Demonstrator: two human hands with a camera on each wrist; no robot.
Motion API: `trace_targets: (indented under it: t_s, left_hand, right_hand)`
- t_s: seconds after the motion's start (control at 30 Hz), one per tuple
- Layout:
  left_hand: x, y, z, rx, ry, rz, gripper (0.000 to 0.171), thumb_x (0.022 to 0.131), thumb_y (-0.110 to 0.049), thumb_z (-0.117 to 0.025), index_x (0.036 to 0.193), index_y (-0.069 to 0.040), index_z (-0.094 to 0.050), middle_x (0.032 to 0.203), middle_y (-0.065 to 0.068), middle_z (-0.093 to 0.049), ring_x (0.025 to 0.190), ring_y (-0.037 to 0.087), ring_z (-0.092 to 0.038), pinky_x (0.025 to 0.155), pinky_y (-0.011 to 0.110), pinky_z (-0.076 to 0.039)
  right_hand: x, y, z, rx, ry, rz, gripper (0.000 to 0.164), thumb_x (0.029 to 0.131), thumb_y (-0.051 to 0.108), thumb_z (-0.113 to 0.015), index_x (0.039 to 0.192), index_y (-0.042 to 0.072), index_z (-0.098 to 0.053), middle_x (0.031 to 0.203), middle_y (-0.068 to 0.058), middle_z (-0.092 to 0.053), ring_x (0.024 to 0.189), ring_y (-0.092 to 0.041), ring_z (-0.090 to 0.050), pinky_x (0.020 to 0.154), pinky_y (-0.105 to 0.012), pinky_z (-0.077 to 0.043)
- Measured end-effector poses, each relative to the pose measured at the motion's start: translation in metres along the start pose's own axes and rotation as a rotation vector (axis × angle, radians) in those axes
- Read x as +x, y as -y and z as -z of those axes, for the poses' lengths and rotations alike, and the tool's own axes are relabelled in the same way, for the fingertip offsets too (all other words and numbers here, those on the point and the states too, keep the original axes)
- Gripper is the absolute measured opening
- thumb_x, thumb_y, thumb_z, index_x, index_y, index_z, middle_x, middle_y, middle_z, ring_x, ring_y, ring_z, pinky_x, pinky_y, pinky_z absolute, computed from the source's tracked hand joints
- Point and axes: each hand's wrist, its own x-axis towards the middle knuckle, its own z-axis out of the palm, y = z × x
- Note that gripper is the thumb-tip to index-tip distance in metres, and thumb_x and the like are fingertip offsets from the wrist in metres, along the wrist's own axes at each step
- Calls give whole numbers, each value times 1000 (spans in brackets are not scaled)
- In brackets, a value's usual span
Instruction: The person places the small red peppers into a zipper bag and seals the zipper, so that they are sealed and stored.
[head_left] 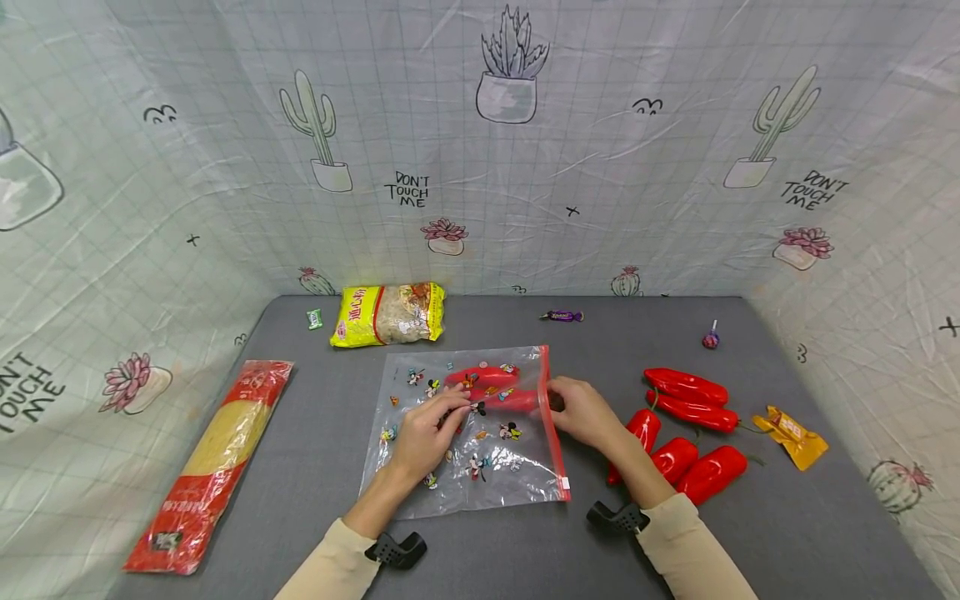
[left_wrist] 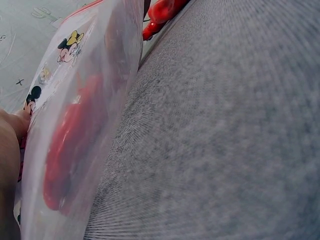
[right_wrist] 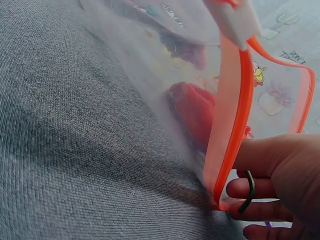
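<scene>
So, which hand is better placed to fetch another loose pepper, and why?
Probably the right hand: it is at the bag, on the side facing the loose peppers, and much nearer them. The left hand is farther off, pinching the bag.

Clear cartoon-print bag [head_left: 517, 467], red-edged, unsealed at right; red peppers [head_left: 483, 374] roughly parallel within.
</scene>
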Motion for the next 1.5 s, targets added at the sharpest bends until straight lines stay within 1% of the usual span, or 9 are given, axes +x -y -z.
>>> trace_targets:
  t_s: [0.13, 0.27, 0.37, 0.53, 0.67, 0.8, 1.0, 1.27, 1.5]
  left_hand:
    - [0, 0, -1, 1, -6, -6, 11, 82, -6, -70, 93, -6, -71, 101, 11, -72, 102, 29, -68, 89, 45, -55]
    - [-2, 1, -1, -6, -7, 4, 11, 82, -6, -70, 93, -6, -71, 102, 11, -72, 102, 29, -68, 90, 48, -54]
    - [-2, 2, 0, -7, -9, 9, 11, 82, -7, -70, 93, -7, -71, 103, 10, -72, 103, 28, -67, 92, 49, -53]
    - [-2, 2, -1, -4, -12, 0, 11, 82, -7, -70, 93, -6, -71, 103, 9, -72, 103, 28, -67, 92, 48, -53]
    - [-2, 2, -1, -3, -7, 0, 11, 83, -8, -70, 93, -6, -71, 103, 9, -72, 104, 27, -67, 93, 47, -52]
    - [-3, 3, -1, 9, -5, 0, 10, 83, -9, -70, 93, -7, -71, 103, 9, -72, 104, 26, -67, 93, 46, -53]
    - [-3, 2, -1, 3, 0, 3, 10, 84, -9, -69, 93, -7, -71, 103, 9, -72, 105, 26, -67, 93, 47, -52]
    - [-4, 2, -1, -2, 1, 7, 11, 83, -7, -69, 94, -8, -71, 103, 9, -72, 104, 26, -67, 93, 47, -53]
    - [-4, 3, -1, -5, 4, 15, 11, 83, -5, -69, 93, -8, -71, 103, 9, -72, 105, 26, -67, 93, 46, -53]
  right_hand:
    - [-2, -3, 1, -1, 11, 2, 25, 77, 28, -75, 97, 15, -68, 82, 6, -63, 71, -7, -56, 64, -20, -49]
    - [-6, -3, 8, 3, 23, -9, 29, 80, 30, -72, 104, 14, -68, 94, 3, -68, 81, -11, -62, 75, -28, -55]
    - [-9, -3, 17, 11, 37, -17, 33, 81, 33, -72, 109, 14, -67, 101, 1, -68, 89, -14, -63, 80, -34, -56]
    - [-18, -8, 36, 19, 58, -30, 40, 80, 34, -74, 114, 14, -65, 105, 1, -68, 94, -18, -63, 82, -38, -56]
    - [-26, -14, 51, 22, 75, -46, 44, 80, 36, -74, 117, 14, -63, 109, 2, -67, 99, -18, -63, 86, -42, -56]
    - [-33, -21, 65, 13, 81, -46, 45, 80, 35, -74, 119, 15, -63, 112, 4, -66, 103, -18, -62, 89, -42, -55]
    - [-46, -31, 82, 17, 96, -49, 43, 80, 30, -74, 120, 20, -61, 117, 2, -64, 108, -25, -60, 89, -46, -55]
    - [-63, -49, 99, -19, 98, -60, 43, 81, 27, -74, 121, 18, -61, 118, 0, -64, 108, -23, -60, 89, -47, -54]
    - [-78, -65, 108, -55, 108, -62, 41, 82, 14, -70, 122, 18, -61, 127, -3, -60, 117, -23, -54, 94, -49, -50]
